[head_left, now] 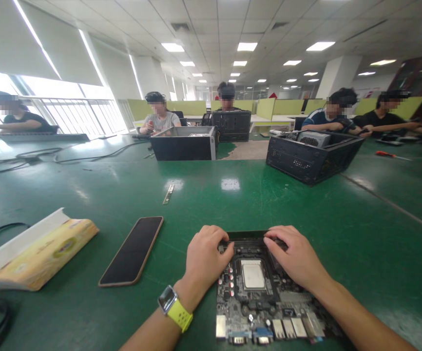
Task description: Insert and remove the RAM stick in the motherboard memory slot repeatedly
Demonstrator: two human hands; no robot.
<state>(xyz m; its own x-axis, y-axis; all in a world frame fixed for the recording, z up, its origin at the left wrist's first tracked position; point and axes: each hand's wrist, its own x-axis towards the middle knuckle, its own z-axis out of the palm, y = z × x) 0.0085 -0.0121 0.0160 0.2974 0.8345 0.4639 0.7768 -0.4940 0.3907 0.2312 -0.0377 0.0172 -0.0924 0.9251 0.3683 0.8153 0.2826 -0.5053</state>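
A motherboard (229, 312) lies flat on the green table in front of me, ports toward me, with a square metal-topped processor (253, 274) in its socket. Along its far edge, a dark memory stick (248, 234) stands at the memory slots. My left hand (208, 256) is closed around the stick's left end, thumb and fingers bent. At the other end, the thumb and fingers of my right hand (298, 256) close on the stick; fingertips are partly hidden. How deep the stick sits in its slot I cannot tell.
Left of the board lie a phone (132, 251) and a yellow tissue pack (50, 248). Another memory stick (168, 193) is farther off. Computer cases (185, 146) (298, 158) stand beyond, a screwdriver (386, 154) at right, cables (24, 158) at left. Several people sit around the table.
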